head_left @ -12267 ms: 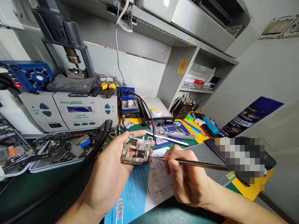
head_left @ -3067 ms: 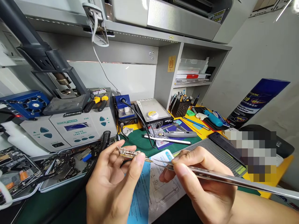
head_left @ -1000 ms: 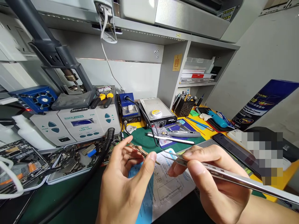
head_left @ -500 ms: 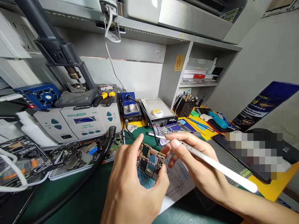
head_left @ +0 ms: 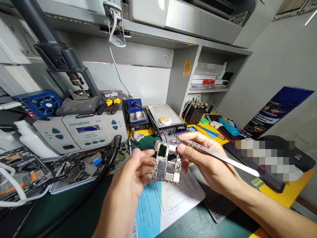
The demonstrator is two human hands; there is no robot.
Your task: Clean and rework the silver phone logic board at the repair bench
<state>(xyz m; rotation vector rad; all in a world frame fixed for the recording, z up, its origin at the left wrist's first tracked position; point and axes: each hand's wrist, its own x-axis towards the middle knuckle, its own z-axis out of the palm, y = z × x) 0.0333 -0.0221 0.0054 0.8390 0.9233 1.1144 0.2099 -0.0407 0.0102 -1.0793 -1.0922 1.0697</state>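
A phone circuit board (head_left: 162, 168), with chips and cut-out openings, hangs upright in front of me. My right hand (head_left: 198, 150) pinches its upper right corner between thumb and fingers. The same hand grips a brush (head_left: 230, 162) with a long pale handle pointing down to the right; its bristle end is hidden in this view. My left hand (head_left: 131, 175) is beside the board's left edge, thumb up and fingers apart, not closed on it. Whether a fingertip touches the board's edge I cannot tell. Below lies a printed sheet (head_left: 179, 201) with a blue section.
A hot-air station (head_left: 81, 132) stands at the left, its black hose (head_left: 99, 185) crossing the green mat. Trays of circuit boards (head_left: 91, 165) sit beside it. Behind are a soldering station (head_left: 137, 115) and a silver box (head_left: 164, 115); a phone (head_left: 255, 165) lies at right.
The board has passed from my left hand's grip to my right hand's and turned to show a broader face. My left hand has opened and drawn left. The brush tip is no longer visible.
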